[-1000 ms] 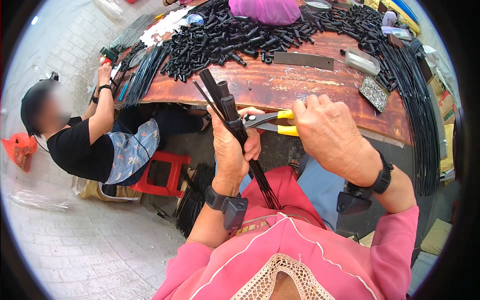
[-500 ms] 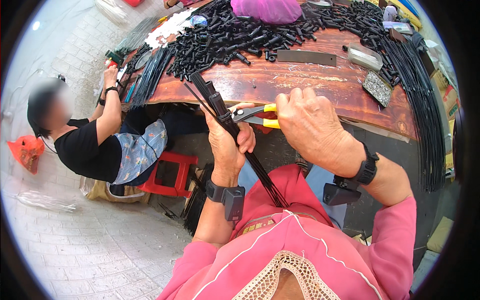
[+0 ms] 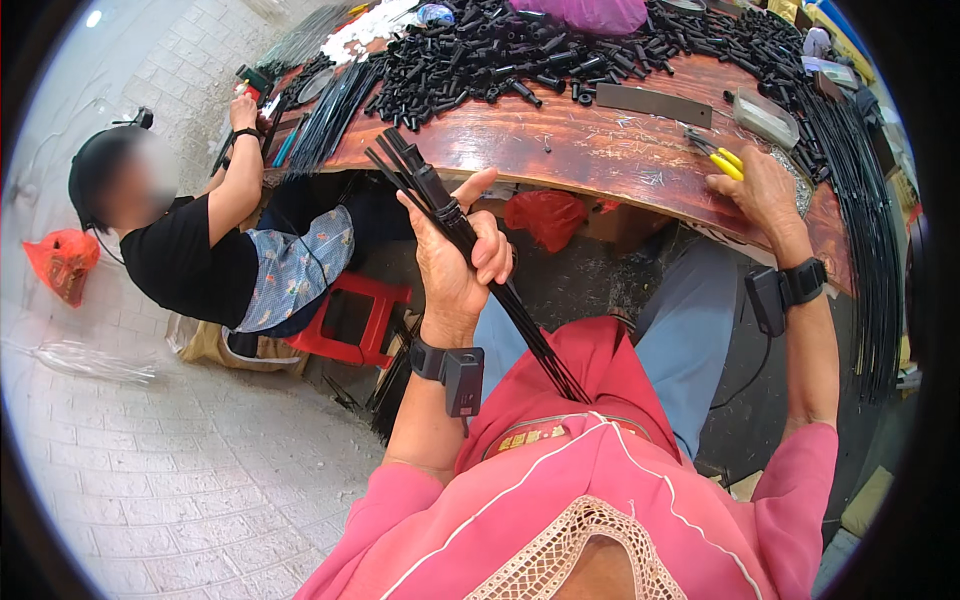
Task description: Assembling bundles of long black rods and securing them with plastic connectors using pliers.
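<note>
My left hand (image 3: 458, 245) is wrapped round a bundle of thin black rods (image 3: 535, 345) that looks like a folded umbrella frame. Its index finger sticks out. The bundle slants from my lap up to the table's near edge, with a thicker black tubular piece (image 3: 428, 185) among the rod ends above the hand. Over on the right, my right hand (image 3: 768, 195) is at the yellow-handled pliers (image 3: 722, 162), whose handle ends sit between thumb and index finger; the jaws point away over the tabletop. That hand partly covers a metal tray of small silvery pieces (image 3: 803, 190).
Black plastic tubes (image 3: 480, 60) are heaped across the wooden table (image 3: 560, 140). A dark flat bar (image 3: 655, 104) and a clear box (image 3: 765, 115) lie near the pliers. Long black rods (image 3: 865, 260) hang over the right edge. A co-worker (image 3: 165, 240) sits at left beside a red stool (image 3: 365, 320).
My right hand has taken the pliers away from the rod bundle, moving right and down to the table near the metal tray. My left hand still grips the bundle, index finger now extended.
</note>
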`<state>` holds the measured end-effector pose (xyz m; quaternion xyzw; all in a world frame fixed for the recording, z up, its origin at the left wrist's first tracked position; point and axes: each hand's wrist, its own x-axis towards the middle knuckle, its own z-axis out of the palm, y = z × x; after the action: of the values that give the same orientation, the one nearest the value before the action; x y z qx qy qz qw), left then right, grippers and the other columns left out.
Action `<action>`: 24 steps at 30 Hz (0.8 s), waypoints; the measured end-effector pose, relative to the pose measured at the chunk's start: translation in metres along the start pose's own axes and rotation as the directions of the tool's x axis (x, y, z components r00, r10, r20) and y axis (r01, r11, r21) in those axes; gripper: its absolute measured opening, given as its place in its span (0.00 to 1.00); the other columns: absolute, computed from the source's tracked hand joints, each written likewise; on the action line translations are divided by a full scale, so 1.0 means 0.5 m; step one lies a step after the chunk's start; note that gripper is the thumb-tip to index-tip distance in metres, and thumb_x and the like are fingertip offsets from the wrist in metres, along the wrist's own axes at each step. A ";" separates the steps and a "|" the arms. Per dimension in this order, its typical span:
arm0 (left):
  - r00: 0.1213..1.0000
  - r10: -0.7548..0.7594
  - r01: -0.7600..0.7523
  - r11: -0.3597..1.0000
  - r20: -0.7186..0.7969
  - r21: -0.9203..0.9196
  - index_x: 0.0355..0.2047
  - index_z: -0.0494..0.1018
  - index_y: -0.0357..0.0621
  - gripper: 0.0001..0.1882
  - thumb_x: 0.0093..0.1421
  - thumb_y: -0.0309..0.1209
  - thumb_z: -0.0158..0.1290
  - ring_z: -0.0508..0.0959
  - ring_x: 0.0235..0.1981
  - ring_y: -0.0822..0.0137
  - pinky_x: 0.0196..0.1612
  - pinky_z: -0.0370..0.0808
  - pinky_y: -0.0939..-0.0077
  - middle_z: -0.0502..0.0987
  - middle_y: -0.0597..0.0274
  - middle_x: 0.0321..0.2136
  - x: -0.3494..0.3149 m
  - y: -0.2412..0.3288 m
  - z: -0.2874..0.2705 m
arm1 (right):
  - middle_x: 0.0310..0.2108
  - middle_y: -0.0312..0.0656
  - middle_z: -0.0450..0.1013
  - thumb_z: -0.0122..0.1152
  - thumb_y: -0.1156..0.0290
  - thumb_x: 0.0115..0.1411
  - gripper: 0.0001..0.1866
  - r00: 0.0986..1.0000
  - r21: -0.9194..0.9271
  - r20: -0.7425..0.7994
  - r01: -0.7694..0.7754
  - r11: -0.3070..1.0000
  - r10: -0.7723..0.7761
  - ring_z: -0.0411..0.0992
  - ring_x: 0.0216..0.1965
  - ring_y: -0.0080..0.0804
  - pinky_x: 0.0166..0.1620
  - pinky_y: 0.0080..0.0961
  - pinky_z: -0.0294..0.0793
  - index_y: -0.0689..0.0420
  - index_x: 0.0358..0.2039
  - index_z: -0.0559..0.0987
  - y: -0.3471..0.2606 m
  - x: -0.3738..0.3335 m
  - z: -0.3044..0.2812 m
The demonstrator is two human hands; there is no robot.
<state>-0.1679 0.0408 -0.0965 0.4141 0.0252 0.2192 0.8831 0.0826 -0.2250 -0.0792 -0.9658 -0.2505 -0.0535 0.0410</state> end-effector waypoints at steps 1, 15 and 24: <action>1.000 -0.005 0.005 1.000 -0.008 0.004 0.55 0.69 0.38 0.47 0.61 0.69 0.25 0.55 0.05 0.74 0.10 0.59 0.75 0.57 0.69 0.07 0.000 -0.002 0.000 | 0.34 0.51 0.76 0.66 0.49 0.52 0.26 1.000 -0.001 0.002 0.000 1.000 0.000 0.76 0.39 0.48 0.41 0.43 0.74 0.59 0.39 0.77 0.009 -0.004 0.009; 0.950 0.260 -0.215 0.946 -0.172 0.243 0.49 0.72 0.38 0.43 0.63 0.67 0.27 0.51 0.07 0.77 0.12 0.53 0.78 0.53 0.75 0.10 0.045 0.247 0.008 | 0.37 0.53 0.78 0.53 0.58 0.60 0.17 0.394 0.736 0.524 0.237 0.634 -0.756 0.76 0.41 0.49 0.44 0.43 0.73 0.55 0.41 0.81 -0.188 -0.333 0.275; 0.866 0.500 -0.501 0.865 -0.029 -0.027 0.48 0.73 0.32 0.40 0.64 0.62 0.34 0.54 0.09 0.77 0.16 0.57 0.78 0.53 0.74 0.11 -0.040 0.464 -0.140 | 0.35 0.53 0.77 0.55 0.57 0.59 0.17 0.413 0.642 0.565 0.324 0.695 -0.715 0.76 0.40 0.50 0.42 0.41 0.73 0.56 0.38 0.82 -0.205 -0.340 0.309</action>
<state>-0.2866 0.2133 0.0273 0.3892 -0.0771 0.4452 0.8027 -0.1024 -0.2009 -0.2480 -0.7164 -0.5422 0.4217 0.1225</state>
